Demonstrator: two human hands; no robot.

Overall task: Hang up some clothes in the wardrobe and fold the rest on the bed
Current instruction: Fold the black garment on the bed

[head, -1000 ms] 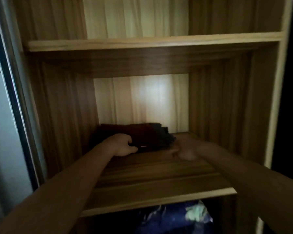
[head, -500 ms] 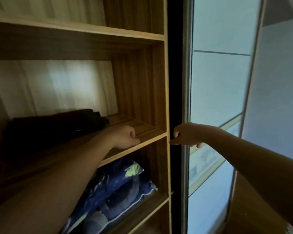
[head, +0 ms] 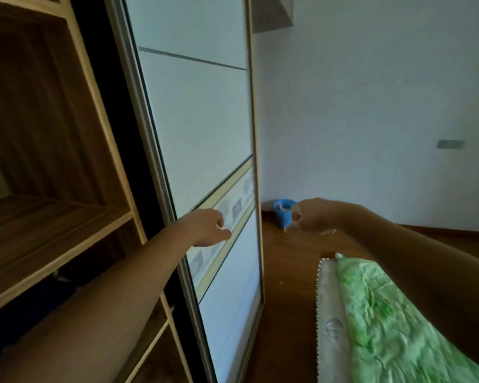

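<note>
At the left stands the wardrobe [head: 100,114], beside it the sliding door [head: 199,128], and at lower right the bed [head: 398,327], whose edge runs away toward the far wall. A second ago the view faced a folded dark pile on a shelf. It has since swung right, so I judge that garment stowed and another due from the bed. No clothes show now, so their lie and long axis cannot be told. The left hand [head: 208,228], before the door, and the right hand [head: 313,217], over the floor, are loosely curled and hold nothing.
</note>
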